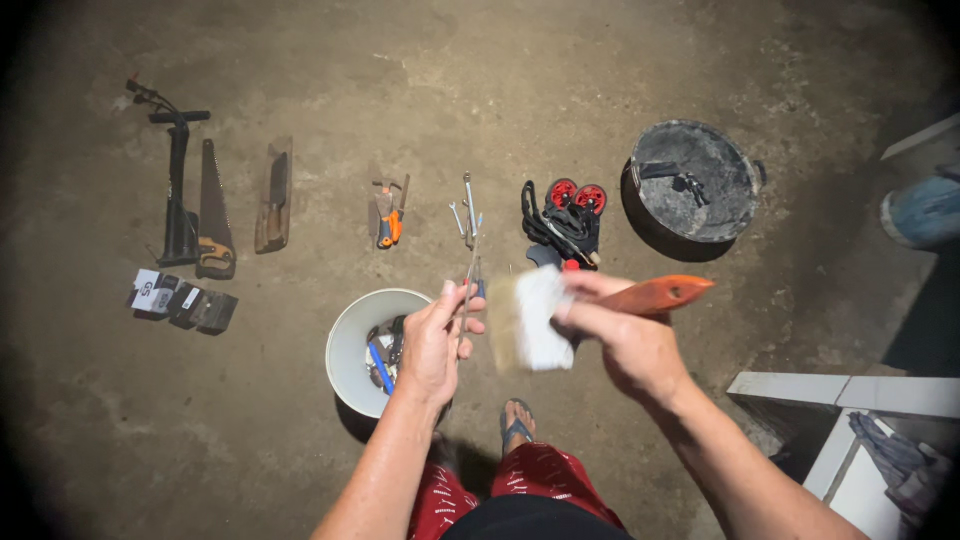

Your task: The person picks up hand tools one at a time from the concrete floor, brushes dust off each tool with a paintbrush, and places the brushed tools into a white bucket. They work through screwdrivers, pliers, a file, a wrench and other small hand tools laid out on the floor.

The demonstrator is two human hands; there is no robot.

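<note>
My left hand is closed around a thin metal tool, a slim rod or pliers that points away from me. My right hand grips a wide paintbrush with an orange handle; its pale bristles are blurred and sit right beside the metal tool. Both hands hover above the concrete floor, just right of a white bucket that holds several small tools.
Laid out on the floor are a hand pump, a saw, a trowel, orange-handled cutters, wrenches, a red-wheeled item, dark boxes and a black pan. White boards lie at right.
</note>
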